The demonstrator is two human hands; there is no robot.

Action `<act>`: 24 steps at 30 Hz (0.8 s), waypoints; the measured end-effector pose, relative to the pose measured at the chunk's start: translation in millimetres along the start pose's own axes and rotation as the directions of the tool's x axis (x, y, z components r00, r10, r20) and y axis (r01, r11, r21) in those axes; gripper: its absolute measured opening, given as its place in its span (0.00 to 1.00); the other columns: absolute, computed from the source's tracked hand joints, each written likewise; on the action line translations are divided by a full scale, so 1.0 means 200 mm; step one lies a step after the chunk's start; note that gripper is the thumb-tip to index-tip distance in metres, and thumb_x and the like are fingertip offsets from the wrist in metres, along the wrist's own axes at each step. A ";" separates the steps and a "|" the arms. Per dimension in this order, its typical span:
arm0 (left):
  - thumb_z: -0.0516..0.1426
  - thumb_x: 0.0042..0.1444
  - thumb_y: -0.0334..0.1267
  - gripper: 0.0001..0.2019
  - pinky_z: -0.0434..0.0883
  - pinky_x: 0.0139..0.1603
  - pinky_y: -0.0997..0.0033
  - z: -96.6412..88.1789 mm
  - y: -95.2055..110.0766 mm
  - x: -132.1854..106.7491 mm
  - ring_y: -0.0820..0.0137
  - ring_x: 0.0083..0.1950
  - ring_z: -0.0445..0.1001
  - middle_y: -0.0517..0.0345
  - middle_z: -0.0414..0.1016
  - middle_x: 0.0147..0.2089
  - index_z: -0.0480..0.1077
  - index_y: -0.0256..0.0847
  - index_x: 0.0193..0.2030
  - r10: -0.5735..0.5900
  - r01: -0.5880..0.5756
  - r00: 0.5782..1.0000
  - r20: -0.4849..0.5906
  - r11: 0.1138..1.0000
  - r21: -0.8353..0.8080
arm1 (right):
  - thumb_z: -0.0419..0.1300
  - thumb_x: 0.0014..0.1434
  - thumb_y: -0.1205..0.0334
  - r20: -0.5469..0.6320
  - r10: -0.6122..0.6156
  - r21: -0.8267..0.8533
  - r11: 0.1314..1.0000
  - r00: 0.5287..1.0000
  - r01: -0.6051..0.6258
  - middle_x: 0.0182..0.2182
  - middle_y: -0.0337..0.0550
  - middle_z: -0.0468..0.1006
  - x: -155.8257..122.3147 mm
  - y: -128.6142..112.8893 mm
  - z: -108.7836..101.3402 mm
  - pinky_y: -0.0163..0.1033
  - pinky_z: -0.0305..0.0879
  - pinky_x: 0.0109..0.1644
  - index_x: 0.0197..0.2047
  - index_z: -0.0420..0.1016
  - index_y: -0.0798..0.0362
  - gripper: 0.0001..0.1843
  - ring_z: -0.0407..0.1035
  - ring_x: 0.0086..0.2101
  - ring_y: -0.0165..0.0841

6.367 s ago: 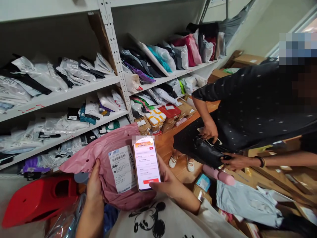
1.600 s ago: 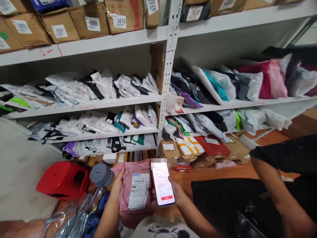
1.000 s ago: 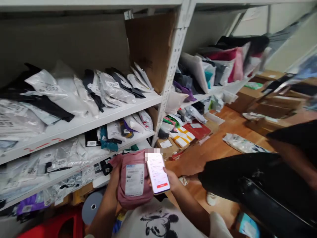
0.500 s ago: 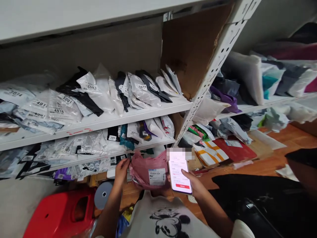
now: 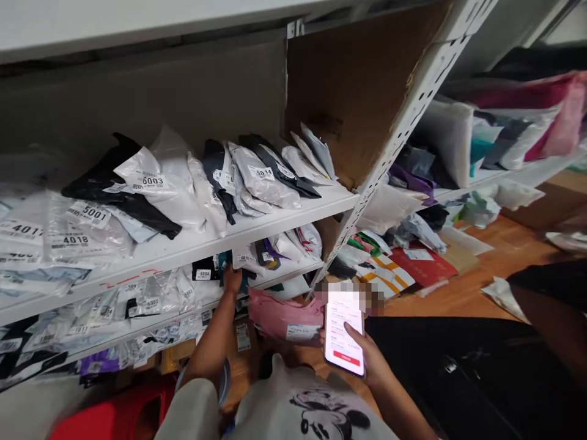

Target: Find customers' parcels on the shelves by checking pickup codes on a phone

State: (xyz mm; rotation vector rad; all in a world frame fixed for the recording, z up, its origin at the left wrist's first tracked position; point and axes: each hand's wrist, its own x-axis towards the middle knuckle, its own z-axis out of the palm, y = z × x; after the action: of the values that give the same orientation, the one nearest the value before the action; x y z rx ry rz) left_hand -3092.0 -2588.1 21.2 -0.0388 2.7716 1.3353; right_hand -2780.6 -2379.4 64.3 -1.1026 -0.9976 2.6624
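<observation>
My right hand (image 5: 371, 354) grips a smartphone (image 5: 343, 333) with its screen lit and the thumb over the screen. A pink plastic parcel (image 5: 279, 311) with a white label hangs beside the phone; its right end runs behind the phone, and I cannot see whether the same hand holds it. My left hand (image 5: 233, 278) reaches to the middle shelf, against a teal bag (image 5: 224, 261) and a white bag labelled 6016 (image 5: 247, 256). Its fingers are small and partly hidden, so their grip is unclear. A black bag labelled 6004 (image 5: 204, 271) lies just left of it.
Several labelled bags, such as 6003 (image 5: 151, 183) and 6014 (image 5: 263, 174), stand on the upper shelf (image 5: 257, 227). A perforated white post (image 5: 408, 122) rises on the right. Below left is a red stool (image 5: 110, 412). More parcels and a red package (image 5: 424, 263) lie beyond the post.
My left hand has let go of the pink parcel's left end and moved up to the bags on the middle shelf. The parcel's label now tilts away. The phone stays in my right hand.
</observation>
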 end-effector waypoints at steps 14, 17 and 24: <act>0.61 0.47 0.26 0.38 0.46 0.67 0.40 0.12 -0.04 -0.04 0.44 0.71 0.46 0.46 0.56 0.69 0.63 0.55 0.65 0.164 -0.206 0.977 0.138 0.898 0.389 | 0.75 0.42 0.51 -0.116 0.010 0.039 0.999 0.993 -0.006 0.34 0.58 0.84 0.01 0.07 0.07 0.51 0.79 0.39 0.60 0.68 0.64 0.46 0.80 0.36 0.53; 0.62 0.47 0.27 0.39 0.43 0.65 0.33 0.15 -0.06 -0.04 0.36 0.72 0.39 0.43 0.47 0.73 0.62 0.54 0.66 0.151 -0.185 0.981 0.119 0.906 0.380 | 0.74 0.42 0.50 -0.117 0.011 0.019 1.000 0.993 -0.009 0.34 0.58 0.84 0.01 0.08 0.11 0.54 0.78 0.41 0.60 0.68 0.62 0.45 0.79 0.38 0.54; 0.53 0.60 0.28 0.27 0.53 0.69 0.60 0.25 -0.06 -0.01 0.54 0.71 0.52 0.43 0.52 0.71 0.60 0.37 0.67 0.223 -0.229 0.973 0.053 0.938 0.261 | 0.75 0.41 0.49 -0.153 0.017 -0.018 1.000 0.988 -0.020 0.33 0.57 0.84 0.03 0.06 0.17 0.47 0.80 0.34 0.51 0.74 0.63 0.38 0.80 0.33 0.51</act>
State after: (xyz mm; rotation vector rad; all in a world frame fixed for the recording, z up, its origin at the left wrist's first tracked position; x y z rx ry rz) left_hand -3086.5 -2556.5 -18.8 0.3156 2.9812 0.9789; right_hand -2806.8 -2405.0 71.6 -1.3037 -0.9914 2.5405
